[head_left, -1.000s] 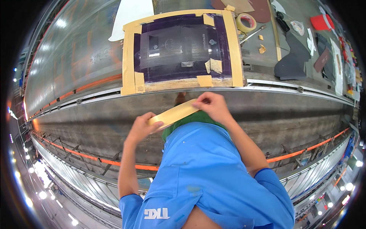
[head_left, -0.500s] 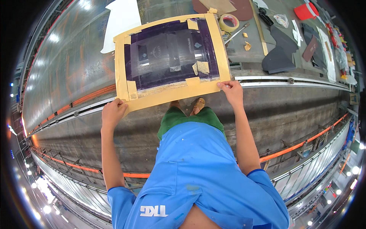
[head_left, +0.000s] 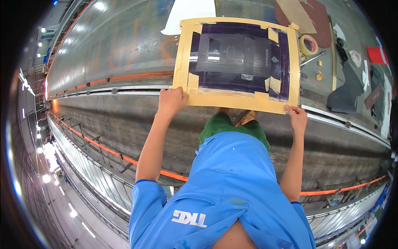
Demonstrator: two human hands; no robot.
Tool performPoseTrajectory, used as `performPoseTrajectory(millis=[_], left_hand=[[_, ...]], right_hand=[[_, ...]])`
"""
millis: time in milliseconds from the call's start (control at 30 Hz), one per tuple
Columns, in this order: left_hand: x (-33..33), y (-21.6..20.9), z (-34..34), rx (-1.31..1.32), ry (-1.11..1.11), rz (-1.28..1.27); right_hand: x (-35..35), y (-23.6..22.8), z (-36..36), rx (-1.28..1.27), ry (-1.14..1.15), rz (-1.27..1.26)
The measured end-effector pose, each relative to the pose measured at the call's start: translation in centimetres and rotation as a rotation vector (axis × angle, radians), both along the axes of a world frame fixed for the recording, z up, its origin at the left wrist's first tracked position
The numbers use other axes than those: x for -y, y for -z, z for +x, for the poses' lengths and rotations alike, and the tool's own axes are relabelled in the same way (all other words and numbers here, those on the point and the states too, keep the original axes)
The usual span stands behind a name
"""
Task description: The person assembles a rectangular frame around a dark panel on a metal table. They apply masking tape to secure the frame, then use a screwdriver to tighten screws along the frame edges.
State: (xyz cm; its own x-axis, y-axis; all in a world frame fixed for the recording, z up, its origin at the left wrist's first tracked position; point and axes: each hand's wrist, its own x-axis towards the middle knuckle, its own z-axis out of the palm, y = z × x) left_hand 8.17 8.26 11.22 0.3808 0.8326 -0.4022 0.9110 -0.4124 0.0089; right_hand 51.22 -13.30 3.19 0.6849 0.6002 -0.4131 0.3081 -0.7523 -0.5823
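Left hand [head_left: 172, 101]: fingers and thumb clamped on the left end of a pale yellow tape strip [head_left: 236, 103]. Right hand [head_left: 297, 117]: thumb and fingertips pinched on its right end. Strip spans between the two, along the near edge of a dark, glossy panel [head_left: 226, 52] bordered with similar tape; cannot tell whether it adheres along its whole length. Panel lies at the near edge of a grey counter [head_left: 112, 54]. White sheet [head_left: 188, 16] beyond the panel's far left corner. Right of panel: tape roll [head_left: 304, 50], thin tool [head_left: 314, 58] near it, dark grey cutout [head_left: 344, 92], red container [head_left: 376, 55] farther right.
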Motion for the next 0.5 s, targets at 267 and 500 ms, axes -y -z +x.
performPoseTrajectory(millis=[267,500], left_hand=[[-3.0,-1.9,-0.2,0.083,-0.014,-0.175],[-4.1,0.0,-1.3,-0.119,-0.039,-0.195]], right_hand=[[0.1,0.8,0.6,-0.063,0.033,0.008],[0.2,0.9,0.8,-0.049,-0.021,-0.021]])
